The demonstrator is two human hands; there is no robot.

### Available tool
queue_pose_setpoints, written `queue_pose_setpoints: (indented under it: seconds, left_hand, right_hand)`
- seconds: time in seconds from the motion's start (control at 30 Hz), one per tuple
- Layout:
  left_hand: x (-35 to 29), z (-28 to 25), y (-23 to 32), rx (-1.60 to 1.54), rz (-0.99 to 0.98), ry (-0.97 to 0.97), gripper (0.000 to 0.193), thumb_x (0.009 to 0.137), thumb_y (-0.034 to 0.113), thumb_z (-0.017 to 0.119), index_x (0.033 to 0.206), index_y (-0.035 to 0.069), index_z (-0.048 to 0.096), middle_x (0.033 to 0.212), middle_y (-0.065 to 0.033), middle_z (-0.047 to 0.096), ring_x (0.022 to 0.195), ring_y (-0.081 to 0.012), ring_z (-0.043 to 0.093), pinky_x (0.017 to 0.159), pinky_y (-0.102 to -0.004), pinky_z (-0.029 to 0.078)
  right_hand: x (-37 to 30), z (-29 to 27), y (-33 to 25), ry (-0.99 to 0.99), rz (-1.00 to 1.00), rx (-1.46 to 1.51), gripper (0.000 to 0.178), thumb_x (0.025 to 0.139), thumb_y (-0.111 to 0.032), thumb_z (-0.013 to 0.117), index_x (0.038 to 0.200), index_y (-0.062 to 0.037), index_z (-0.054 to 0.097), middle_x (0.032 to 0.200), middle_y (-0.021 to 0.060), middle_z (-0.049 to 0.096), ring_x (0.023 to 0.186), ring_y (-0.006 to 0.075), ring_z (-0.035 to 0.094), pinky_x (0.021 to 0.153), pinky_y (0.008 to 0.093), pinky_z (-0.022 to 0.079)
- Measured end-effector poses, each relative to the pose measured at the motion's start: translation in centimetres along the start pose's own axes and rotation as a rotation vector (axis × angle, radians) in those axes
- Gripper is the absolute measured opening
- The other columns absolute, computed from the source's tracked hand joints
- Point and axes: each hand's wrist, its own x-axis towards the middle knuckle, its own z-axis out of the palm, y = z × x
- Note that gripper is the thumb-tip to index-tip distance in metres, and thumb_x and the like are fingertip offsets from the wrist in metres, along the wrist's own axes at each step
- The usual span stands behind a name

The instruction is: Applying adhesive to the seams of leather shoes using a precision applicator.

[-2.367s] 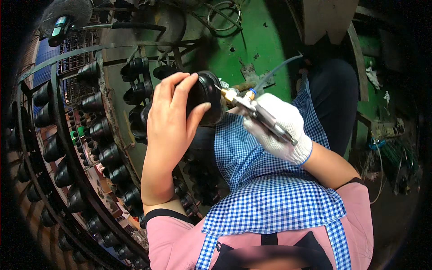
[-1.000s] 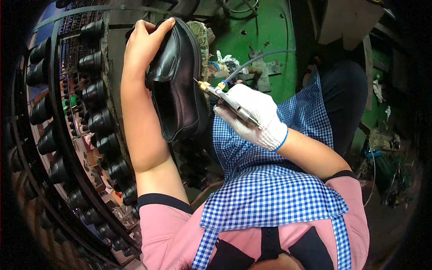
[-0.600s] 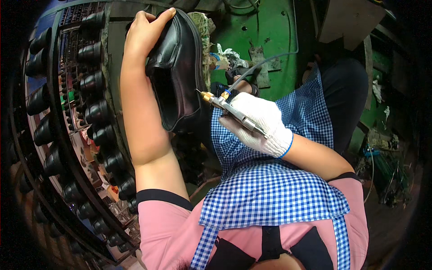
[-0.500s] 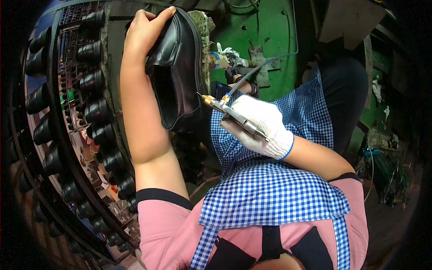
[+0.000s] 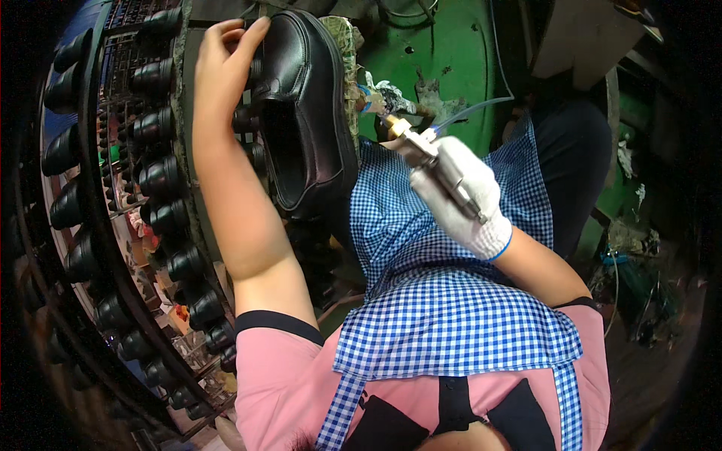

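Note:
A black leather slip-on shoe (image 5: 301, 71) stands toe away from me on a cloth-wrapped support (image 5: 347, 64), most of which it hides. My bare left hand (image 5: 226, 64) is at the toe's left side, thumb and fingers apart with nothing between them. The thumb tip is close to the toe edge; whether it touches I cannot tell. My right hand (image 5: 466, 192), in a white knitted glove, grips a small metal spray gun (image 5: 440, 165) with a brass nozzle. The nozzle points up and left, apart from the shoe. A thin hose (image 5: 474, 109) runs from the gun.
On the left, a tall metal rack (image 5: 96, 113) carries rows of black shoes (image 5: 160, 177). Green floor (image 5: 451, 45) lies ahead, with a stained patch and rags near the support. A grey panel (image 5: 587, 37) is at the far right. Cables and machine parts (image 5: 639, 278) lie at the right.
My right hand has drawn the spray gun right, away from the shoe. My left hand has shifted left, its thumb off the toe's top. The shoe appears slightly further right.

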Motion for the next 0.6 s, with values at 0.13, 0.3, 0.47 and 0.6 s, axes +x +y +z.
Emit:
queue_pose_setpoints:
  seconds: [0.13,0.3,0.47,0.6]
  left_hand:
    - [-9.5,-3.5,2.3,-0.221,0.019,0.092,0.015,0.097,0.018,0.07,0.104,0.005,0.067,0.094,0.0,0.063,0.086,-0.0059,0.055,0.076,-0.0229,0.045]
    - [-18.5,-3.3,3.5,0.162,0.344,-0.278,0.04,0.074,0.035,0.085,0.093,0.004,0.069,0.093,-0.0088,0.067,0.12,-0.0321,0.059,0.118,-0.0553,0.026]
    - [-21.6,-3.8,0.6,-0.078,0.354,-0.152,0.032,0.077,0.024,0.084,0.086,0.002,0.063,0.084,-0.0093,0.061,0.098,-0.0296,0.065,0.12,-0.0563,0.025]
    - [-28.9,-7.9,-0.8,-0.748,0.036,0.107,0.046,0.073,0.024,0.09,0.095,-0.004,0.061,0.088,-0.0113,0.06,0.091,-0.029,0.062,0.114,-0.0561,0.036]
  right_hand:
    - [0.6,0.3,1.7,0.063,0.114,-0.048,0.028,0.088,-0.014,0.076,0.113,-0.0026,0.067,0.096,0.0135,0.067,0.082,0.0277,0.069,0.071,0.0329,0.056]
    - [1.3,2.8,4.2,-0.007,0.195,0.047,0.031,0.098,-0.018,0.067,0.122,-0.0008,0.06,0.1,0.0122,0.069,0.085,0.0223,0.07,0.075,0.0318,0.057]
    - [3.5,4.9,0.4,-0.105,0.57,0.402,0.038,0.102,-0.019,0.061,0.135,-0.0021,0.051,0.102,0.0099,0.069,0.08,0.0139,0.07,0.067,0.0279,0.059]
    - [3.1,5.6,3.6,-0.093,0.418,0.133,0.038,0.103,-0.022,0.06,0.135,-0.0051,0.051,0.098,0.0054,0.064,0.078,0.0125,0.065,0.065,0.0269,0.054]
